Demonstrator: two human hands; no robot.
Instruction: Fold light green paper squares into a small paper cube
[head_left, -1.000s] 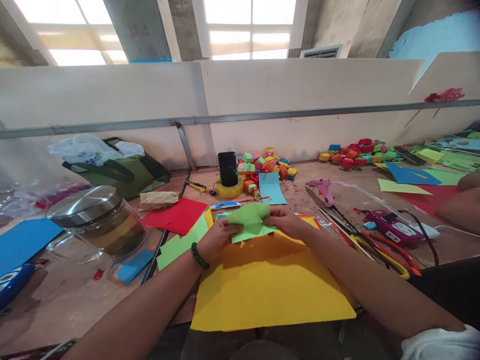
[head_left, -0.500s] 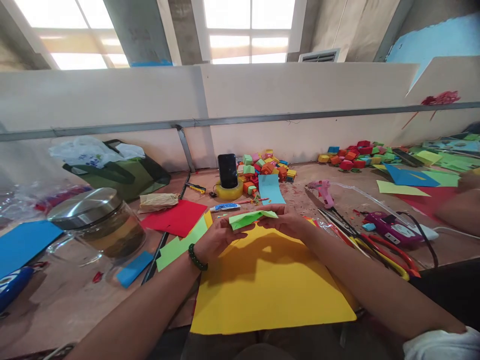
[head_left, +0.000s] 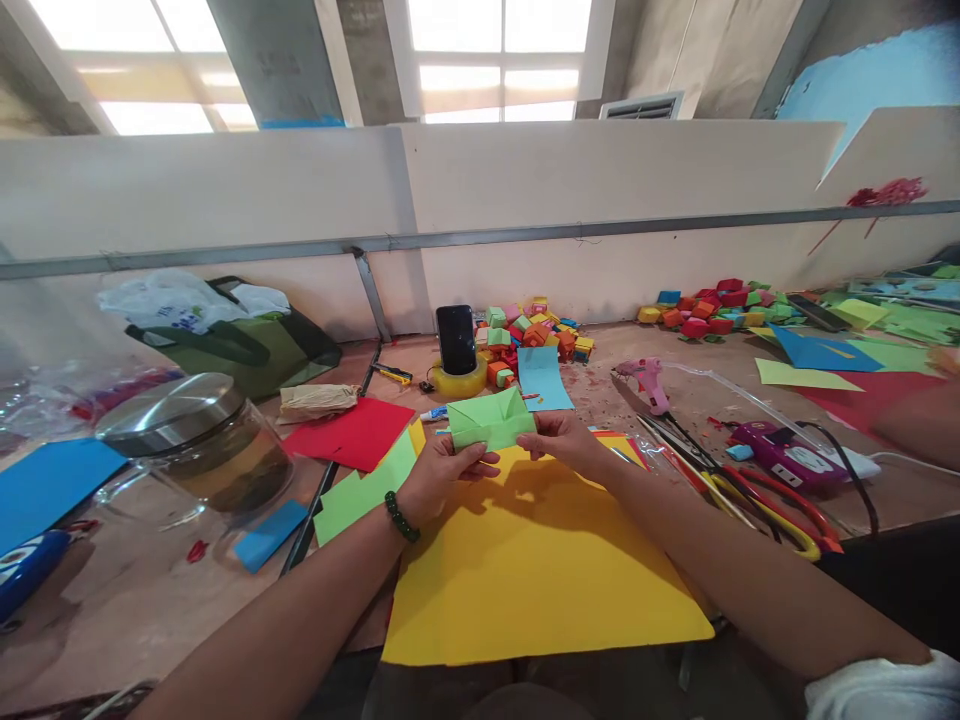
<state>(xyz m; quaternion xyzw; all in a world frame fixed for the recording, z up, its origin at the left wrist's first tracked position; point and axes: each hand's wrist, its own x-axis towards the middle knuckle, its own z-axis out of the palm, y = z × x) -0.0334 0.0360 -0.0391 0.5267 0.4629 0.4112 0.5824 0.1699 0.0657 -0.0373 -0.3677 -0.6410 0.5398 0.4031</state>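
Observation:
A folded light-green paper (head_left: 491, 418) is held up in front of me, its creased face turned toward me. My left hand (head_left: 442, 472) pinches its lower left edge, thumb on the near side. With thumb and fingers, my right hand (head_left: 562, 442) grips the lower right corner. Below both hands lies a large yellow paper sheet (head_left: 547, 580), reaching past the table's front edge. A light-blue paper piece (head_left: 545, 375) rests just beyond the green paper. Behind my left hand, a glue tube (head_left: 433, 413) is partly hidden.
A phone (head_left: 456, 340) leans on a tape roll (head_left: 459, 382) beside piled small paper boxes (head_left: 536, 330). At left stand a glass jar (head_left: 225, 450) and a bag (head_left: 262, 345). Scissors (head_left: 780, 510), a pink glue gun (head_left: 649, 380) and another person's arm (head_left: 911, 415) are at right.
The green paper has tilted up from nearly edge-on, so its folded face now shows. My right hand has slid down to its lower corner. The other person's hand at right has moved slightly.

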